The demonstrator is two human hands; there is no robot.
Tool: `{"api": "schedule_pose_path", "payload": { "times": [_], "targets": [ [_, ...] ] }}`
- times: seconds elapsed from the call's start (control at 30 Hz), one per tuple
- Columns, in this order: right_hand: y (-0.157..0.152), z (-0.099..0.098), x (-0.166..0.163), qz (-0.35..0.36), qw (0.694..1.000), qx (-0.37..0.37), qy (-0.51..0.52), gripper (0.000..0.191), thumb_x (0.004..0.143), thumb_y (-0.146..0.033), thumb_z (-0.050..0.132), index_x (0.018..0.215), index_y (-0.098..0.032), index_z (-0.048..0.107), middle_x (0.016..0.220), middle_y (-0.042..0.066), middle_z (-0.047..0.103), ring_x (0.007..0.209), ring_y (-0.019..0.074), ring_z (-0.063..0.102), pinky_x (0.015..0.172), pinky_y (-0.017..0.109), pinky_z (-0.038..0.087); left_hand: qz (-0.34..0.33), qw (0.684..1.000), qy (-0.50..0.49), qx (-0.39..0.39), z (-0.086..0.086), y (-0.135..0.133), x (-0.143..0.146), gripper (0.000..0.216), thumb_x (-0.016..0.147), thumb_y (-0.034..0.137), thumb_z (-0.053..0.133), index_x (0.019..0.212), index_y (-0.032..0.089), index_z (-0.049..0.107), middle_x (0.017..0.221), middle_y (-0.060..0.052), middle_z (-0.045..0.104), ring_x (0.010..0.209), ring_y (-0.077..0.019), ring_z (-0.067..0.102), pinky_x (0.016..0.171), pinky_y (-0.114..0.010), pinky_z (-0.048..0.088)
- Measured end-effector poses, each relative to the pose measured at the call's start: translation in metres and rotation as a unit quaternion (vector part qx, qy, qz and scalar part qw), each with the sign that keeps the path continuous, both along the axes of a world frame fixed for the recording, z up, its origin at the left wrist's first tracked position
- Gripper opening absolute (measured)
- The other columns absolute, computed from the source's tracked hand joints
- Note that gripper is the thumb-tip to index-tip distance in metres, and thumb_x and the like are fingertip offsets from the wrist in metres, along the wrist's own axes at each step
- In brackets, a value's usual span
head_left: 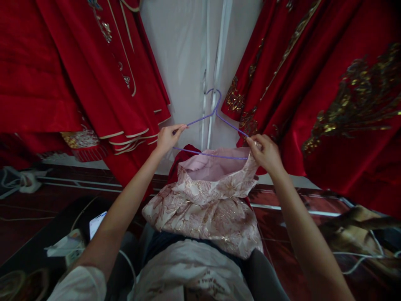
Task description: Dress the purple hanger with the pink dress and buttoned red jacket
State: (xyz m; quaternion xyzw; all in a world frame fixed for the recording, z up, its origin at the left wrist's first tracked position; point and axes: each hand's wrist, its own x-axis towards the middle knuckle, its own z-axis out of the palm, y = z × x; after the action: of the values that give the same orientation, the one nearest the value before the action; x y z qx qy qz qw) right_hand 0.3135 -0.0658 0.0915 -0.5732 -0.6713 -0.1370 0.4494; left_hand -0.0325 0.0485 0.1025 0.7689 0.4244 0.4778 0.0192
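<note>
A purple clothes hanger (pixel 210 156) is held up in front of me, hook at the top. My left hand (pixel 171 136) pinches its left shoulder. My right hand (pixel 265 152) grips the right shoulder together with the edge of a garment. That garment (pixel 206 209) is pale pink with a shiny leaf pattern and lies across my lap. Its neck opening, with a plain pink lining (pixel 213 165), faces up. The hanger's bottom bar crosses above this lining, and its right end meets the garment by my right hand. The left end is free of the garment.
Red embroidered garments hang at left (pixel 103 75) and right (pixel 282 83), before a pale wall (pixel 178 62). On a dark surface at lower left are a phone (pixel 96 223) and a power strip (pixel 73 246). A white cable (pixel 360 257) lies at lower right.
</note>
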Motion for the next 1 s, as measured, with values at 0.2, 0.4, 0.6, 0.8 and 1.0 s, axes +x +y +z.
{"api": "schedule_pose_path", "payload": {
  "times": [0.2,0.4,0.6,0.8,1.0],
  "targets": [
    [0.017,0.006,0.001,0.065,0.998,0.005,0.027,0.027,0.095,-0.035,0.037,0.105,-0.020,0.056,0.101,0.011,0.063,0.095,0.0237,0.059,0.085,0.036,0.044,0.005,0.996,0.090,0.020,-0.030,0.013,-0.011,0.044,0.096,0.045,0.038,0.118,0.019,0.066,0.092,-0.009,0.068,0.083,-0.0190,0.061,0.079,-0.029,0.046],
    [0.031,0.008,0.000,0.098,0.993,-0.062,0.020,0.028,0.088,-0.031,0.047,0.112,-0.020,0.055,0.101,0.009,0.066,0.087,0.0233,0.061,0.077,0.035,0.047,0.093,0.994,0.035,0.042,-0.050,-0.008,-0.008,0.060,0.087,0.041,0.054,0.141,0.018,0.040,0.130,-0.017,0.046,0.123,-0.0305,0.045,0.104,-0.046,0.036],
    [0.035,-0.006,0.002,0.078,0.996,-0.049,0.009,0.028,0.088,-0.041,0.050,0.105,-0.021,0.060,0.095,0.008,0.067,0.081,0.0220,0.061,0.073,0.033,0.046,0.050,0.989,0.074,-0.115,-0.083,-0.069,0.022,0.120,0.055,0.047,0.080,0.148,0.009,0.014,0.150,-0.026,0.015,0.141,-0.0417,0.018,0.111,-0.053,0.025],
    [0.035,0.001,0.005,0.032,0.999,-0.018,0.008,0.031,0.091,-0.045,0.047,0.099,-0.023,0.067,0.086,0.005,0.070,0.078,0.0220,0.062,0.075,0.033,0.045,-0.072,0.887,0.103,-0.444,-0.100,-0.040,-0.010,0.080,0.049,0.031,0.079,0.121,0.009,0.054,0.124,-0.019,0.057,0.114,-0.0347,0.055,0.088,-0.036,0.048],
    [0.038,0.012,0.019,0.010,1.000,-0.010,0.007,0.035,0.089,-0.050,0.049,0.095,-0.024,0.072,0.083,0.005,0.071,0.075,0.0220,0.062,0.069,0.032,0.044,-0.125,0.797,-0.024,-0.591,-0.063,-0.005,-0.065,0.030,0.064,0.038,0.072,0.080,0.013,0.069,0.061,-0.002,0.065,0.054,-0.0143,0.058,0.051,-0.023,0.043]
  ]
}}
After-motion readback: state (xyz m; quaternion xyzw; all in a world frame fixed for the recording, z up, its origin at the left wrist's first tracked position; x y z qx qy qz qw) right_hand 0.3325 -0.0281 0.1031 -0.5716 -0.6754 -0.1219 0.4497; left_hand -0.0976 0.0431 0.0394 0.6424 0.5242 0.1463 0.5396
